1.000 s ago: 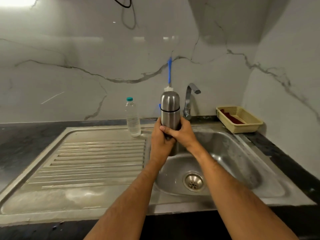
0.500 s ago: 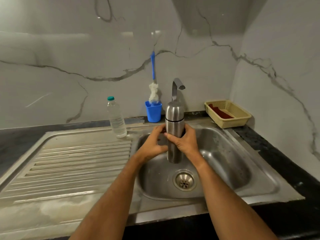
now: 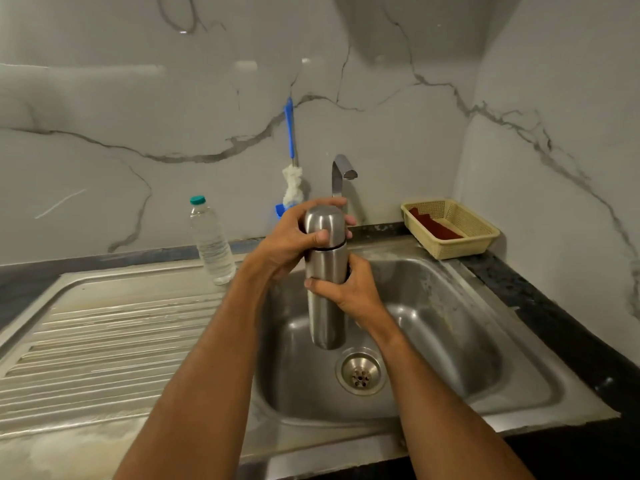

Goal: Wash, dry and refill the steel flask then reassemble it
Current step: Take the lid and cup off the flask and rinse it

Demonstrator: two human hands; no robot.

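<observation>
The right hand [image 3: 353, 292] holds the steel flask [image 3: 327, 306] around its middle, upright over the sink [image 3: 460, 327]. Just above that grip, the left hand [image 3: 291, 240] wraps its fingers around the flask's cap [image 3: 325, 225]. The tap [image 3: 341, 173] stands behind.

Tall cylindrical brushed-steel flask [image 3: 326, 292], held upright over the basin of the stainless steel sink [image 3: 450, 306], clear of its bottom. Rounded steel cap [image 3: 325, 225] seated on top, thin dark seam beneath it. Body plain, with soft vertical reflections; base just above the drain.
</observation>
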